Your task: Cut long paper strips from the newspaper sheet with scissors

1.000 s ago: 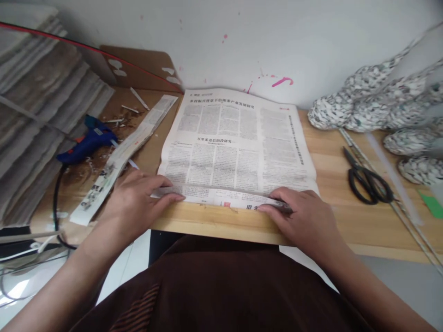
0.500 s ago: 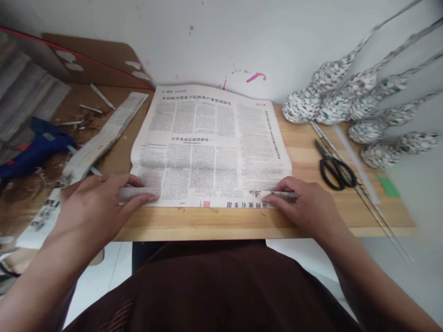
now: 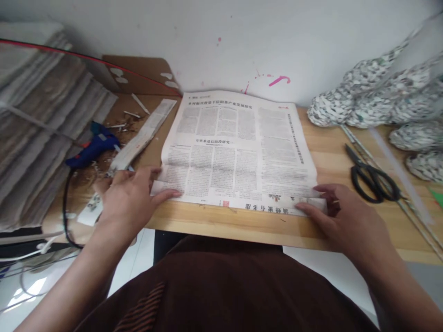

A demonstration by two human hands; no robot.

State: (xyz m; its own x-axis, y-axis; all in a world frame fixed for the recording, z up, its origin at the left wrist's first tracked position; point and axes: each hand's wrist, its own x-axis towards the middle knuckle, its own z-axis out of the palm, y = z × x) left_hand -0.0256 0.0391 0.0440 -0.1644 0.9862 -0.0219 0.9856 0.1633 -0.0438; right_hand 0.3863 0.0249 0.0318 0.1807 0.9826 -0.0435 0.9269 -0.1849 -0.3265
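Note:
A newspaper sheet point(image 3: 221, 147) lies on the wooden table, its back edge against the wall. A narrow flat fold runs along its near edge. At the near left corner, my left hand point(image 3: 133, 198) has the folded end between thumb and fingers. My right hand point(image 3: 341, 212) pinches the other end of the fold at the near right corner, fingertips partly hidden behind the paper. Red print and large characters show near the front edge.
Left are a tall newspaper stack point(image 3: 44, 124), a blue glue gun point(image 3: 93, 147) with a cord, and a folded paper strip point(image 3: 145, 133). Black scissors point(image 3: 374, 180) and thin paper rods point(image 3: 418, 226) lie right, below woven paper pieces point(image 3: 374, 92).
The view has shifted left, showing more of the newspaper stack. Between the hands, the near edge looks flatter and wider at its ends. Both hands still hold the corners.

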